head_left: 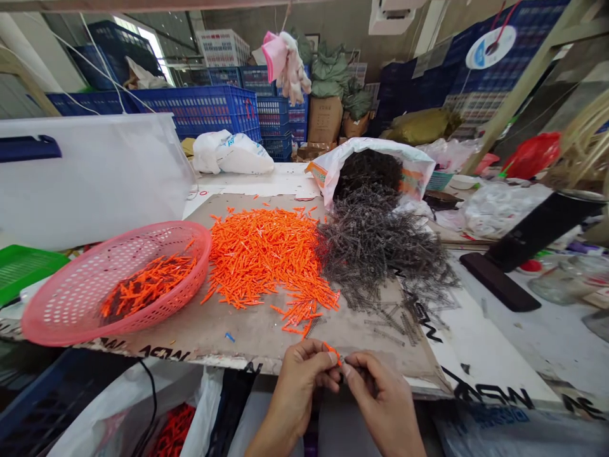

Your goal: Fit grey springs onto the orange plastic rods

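Note:
At the table's front edge, my left hand (303, 374) pinches a small orange plastic piece (332, 350) between thumb and fingers. My right hand (380, 388) meets it from the other side, its thumb and forefinger closed on a small dark spring (341, 360), mostly hidden by the fingertips. Just beyond the hands spreads a pile of similar orange pieces (266, 251). To its right, a tangled heap of dark coil springs (375, 238) spills from a white sack (328, 166); a few springs lie loose near my right hand.
On the left stands a pink perforated basket (66, 285) with orange pieces and dark springs inside. Behind it is a translucent bin (90, 184). A black stand (504, 279) sits on the right. Below the table edge, an open white bag (114, 406) holds red pieces.

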The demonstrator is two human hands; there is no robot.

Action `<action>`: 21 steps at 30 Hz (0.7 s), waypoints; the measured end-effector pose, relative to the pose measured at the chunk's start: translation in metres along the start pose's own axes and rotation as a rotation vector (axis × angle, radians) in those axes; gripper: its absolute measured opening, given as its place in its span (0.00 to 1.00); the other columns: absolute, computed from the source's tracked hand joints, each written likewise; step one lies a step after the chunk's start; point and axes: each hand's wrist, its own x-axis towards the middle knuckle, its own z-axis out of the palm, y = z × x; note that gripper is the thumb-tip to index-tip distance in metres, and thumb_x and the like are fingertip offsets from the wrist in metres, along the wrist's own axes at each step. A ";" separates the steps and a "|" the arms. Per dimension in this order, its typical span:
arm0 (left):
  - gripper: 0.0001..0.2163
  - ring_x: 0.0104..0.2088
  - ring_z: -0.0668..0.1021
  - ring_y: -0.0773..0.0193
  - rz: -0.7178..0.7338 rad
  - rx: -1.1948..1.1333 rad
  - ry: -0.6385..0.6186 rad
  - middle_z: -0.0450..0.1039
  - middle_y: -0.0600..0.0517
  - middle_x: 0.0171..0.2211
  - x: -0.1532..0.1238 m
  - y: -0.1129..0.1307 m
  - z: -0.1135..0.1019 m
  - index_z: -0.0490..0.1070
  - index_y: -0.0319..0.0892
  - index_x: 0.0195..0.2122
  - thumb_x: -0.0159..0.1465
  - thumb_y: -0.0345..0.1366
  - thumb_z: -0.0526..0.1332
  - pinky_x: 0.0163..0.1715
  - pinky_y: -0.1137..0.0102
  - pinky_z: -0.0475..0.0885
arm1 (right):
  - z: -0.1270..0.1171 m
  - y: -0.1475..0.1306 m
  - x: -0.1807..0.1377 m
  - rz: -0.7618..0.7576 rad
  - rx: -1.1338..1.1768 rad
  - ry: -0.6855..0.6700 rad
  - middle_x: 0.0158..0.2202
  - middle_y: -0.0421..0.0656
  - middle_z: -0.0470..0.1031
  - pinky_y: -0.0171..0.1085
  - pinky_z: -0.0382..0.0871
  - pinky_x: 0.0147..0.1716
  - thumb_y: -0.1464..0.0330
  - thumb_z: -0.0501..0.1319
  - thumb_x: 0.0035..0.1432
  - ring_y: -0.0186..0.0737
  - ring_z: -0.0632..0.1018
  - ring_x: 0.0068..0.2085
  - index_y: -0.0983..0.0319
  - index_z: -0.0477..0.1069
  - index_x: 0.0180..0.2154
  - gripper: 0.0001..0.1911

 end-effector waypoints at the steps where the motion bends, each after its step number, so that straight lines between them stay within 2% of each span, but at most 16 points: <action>1: 0.06 0.17 0.72 0.69 0.008 0.002 -0.004 0.73 0.51 0.17 -0.001 0.000 -0.001 0.74 0.36 0.22 0.47 0.33 0.68 0.18 0.76 0.70 | 0.001 -0.001 0.000 -0.008 0.000 -0.001 0.27 0.39 0.76 0.31 0.67 0.25 0.63 0.58 0.62 0.35 0.73 0.25 0.59 0.74 0.31 0.09; 4: 0.06 0.17 0.72 0.69 0.044 0.019 -0.012 0.74 0.51 0.17 -0.002 0.000 -0.003 0.75 0.36 0.22 0.47 0.33 0.69 0.18 0.75 0.69 | 0.001 -0.004 -0.001 -0.033 -0.015 0.024 0.27 0.39 0.75 0.31 0.68 0.27 0.65 0.57 0.63 0.35 0.74 0.26 0.59 0.72 0.31 0.09; 10: 0.06 0.16 0.73 0.69 0.085 0.068 -0.017 0.74 0.51 0.17 -0.007 -0.001 -0.005 0.76 0.36 0.22 0.48 0.34 0.70 0.19 0.75 0.68 | 0.000 -0.005 -0.002 -0.227 -0.134 0.054 0.27 0.40 0.75 0.31 0.70 0.28 0.68 0.57 0.63 0.35 0.77 0.28 0.60 0.71 0.33 0.07; 15: 0.06 0.15 0.72 0.69 0.089 0.118 -0.032 0.73 0.52 0.16 -0.009 0.000 -0.005 0.76 0.36 0.21 0.48 0.34 0.69 0.18 0.76 0.67 | 0.001 -0.011 -0.002 -0.273 -0.162 0.102 0.26 0.40 0.74 0.32 0.69 0.26 0.68 0.55 0.64 0.36 0.76 0.27 0.60 0.71 0.32 0.09; 18: 0.06 0.15 0.72 0.70 0.094 0.124 -0.047 0.73 0.52 0.16 -0.009 -0.001 -0.007 0.76 0.35 0.22 0.49 0.34 0.68 0.18 0.76 0.67 | 0.001 -0.014 -0.002 -0.254 -0.097 0.075 0.28 0.41 0.75 0.32 0.68 0.28 0.67 0.55 0.64 0.36 0.77 0.28 0.60 0.73 0.35 0.09; 21: 0.06 0.15 0.70 0.70 0.088 0.123 -0.052 0.72 0.52 0.16 -0.009 -0.003 -0.010 0.76 0.35 0.22 0.50 0.34 0.68 0.17 0.76 0.66 | 0.002 -0.013 -0.002 -0.106 0.016 0.005 0.27 0.41 0.75 0.33 0.67 0.29 0.64 0.53 0.65 0.37 0.76 0.29 0.59 0.73 0.30 0.13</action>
